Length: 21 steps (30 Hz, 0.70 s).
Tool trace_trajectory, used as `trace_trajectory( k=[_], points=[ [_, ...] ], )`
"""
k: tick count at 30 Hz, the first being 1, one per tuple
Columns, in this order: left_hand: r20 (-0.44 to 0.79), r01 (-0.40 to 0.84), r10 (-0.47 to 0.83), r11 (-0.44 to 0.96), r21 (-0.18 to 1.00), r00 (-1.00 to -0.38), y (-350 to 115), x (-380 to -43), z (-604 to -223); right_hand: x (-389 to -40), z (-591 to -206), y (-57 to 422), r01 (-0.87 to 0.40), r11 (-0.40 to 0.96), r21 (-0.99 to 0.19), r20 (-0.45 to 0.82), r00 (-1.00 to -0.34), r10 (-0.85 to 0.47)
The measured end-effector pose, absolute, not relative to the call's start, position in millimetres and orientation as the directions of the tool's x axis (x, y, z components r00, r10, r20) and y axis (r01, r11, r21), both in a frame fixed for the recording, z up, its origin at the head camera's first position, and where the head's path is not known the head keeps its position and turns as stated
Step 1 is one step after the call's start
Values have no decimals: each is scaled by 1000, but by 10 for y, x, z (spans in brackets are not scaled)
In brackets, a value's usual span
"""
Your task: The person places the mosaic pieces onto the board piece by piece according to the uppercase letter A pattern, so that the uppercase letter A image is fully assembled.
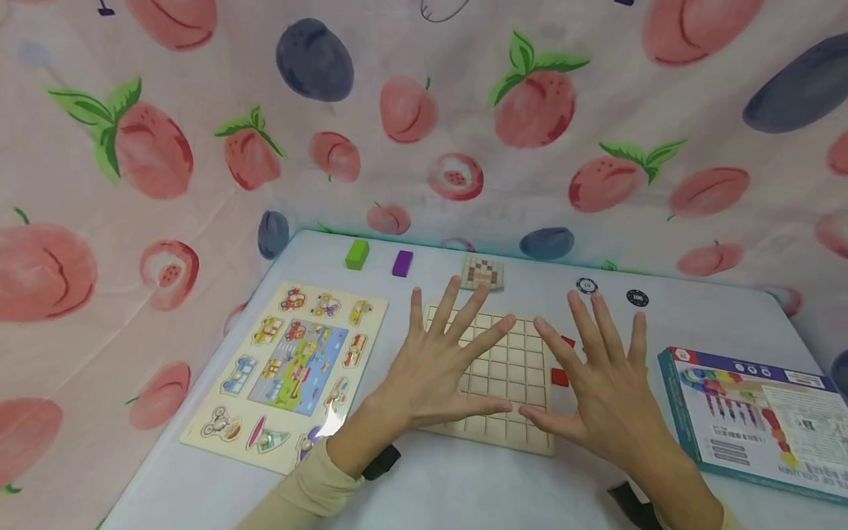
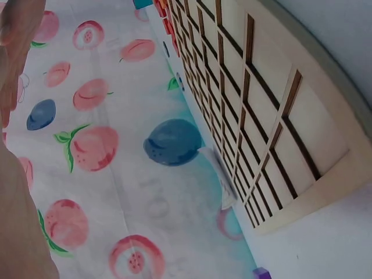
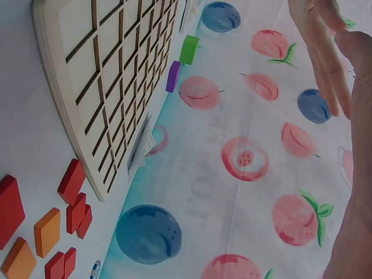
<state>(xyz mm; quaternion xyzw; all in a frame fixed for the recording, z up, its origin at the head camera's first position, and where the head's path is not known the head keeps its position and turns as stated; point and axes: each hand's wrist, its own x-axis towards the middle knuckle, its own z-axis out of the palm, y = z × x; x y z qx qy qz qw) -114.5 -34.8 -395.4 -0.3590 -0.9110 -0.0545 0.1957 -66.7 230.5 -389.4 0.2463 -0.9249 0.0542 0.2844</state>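
Both hands hover with fingers spread over a wooden grid board (image 1: 506,368). My left hand (image 1: 437,361) is above the board's left part, and my right hand (image 1: 609,390) is over its right edge; neither holds anything. The two thumb tips nearly meet in the head view. Red square tiles (image 1: 559,377) lie right of the board, partly hidden by the right hand. In the right wrist view, several red tiles (image 3: 72,181) and orange tiles (image 3: 47,232) lie beside the board (image 3: 64,99). Behind the board lies a small card with a brown-and-tan square pattern (image 1: 482,271).
To the left is a wooden picture puzzle board (image 1: 377,313) with vehicle pieces. A green block (image 1: 357,255) and a purple block (image 1: 402,263) stand at the back. Two chips, one white-centred (image 1: 587,285) and one black (image 1: 637,298), lie back right. A flat box (image 1: 762,419) lies at right.
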Motion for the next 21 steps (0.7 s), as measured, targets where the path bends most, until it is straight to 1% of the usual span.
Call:
trace_trajectory(
  k=[3,7,13,16,19,21],
  points=[
    [389,680,636,733,-34,-666,-348,-1140,-3968,-664,-3897,2308,-486,873,32,548,-722,-422],
    [350,688,645,725,0,-679,-370,-1136,-3994,-667,-3911,2349,-473,881,-26,536,-750,-387],
    [198,696,670,708,116,-715,-522,-1168,-4048,-769,-3955,2493,-438,878,-192,487,-819,-303],
    [123,694,684,703,153,-720,-645,-1195,-4083,-883,-4005,2587,-430,867,-252,481,-833,-273],
    [62,681,683,709,181,-728,-775,-1217,-4132,-1010,-4066,2690,-411,875,-255,461,-848,-263],
    [34,669,677,718,193,-735,-856,-1222,-4168,-1090,-4110,2763,-377,893,-244,412,-874,-256]
  ],
)
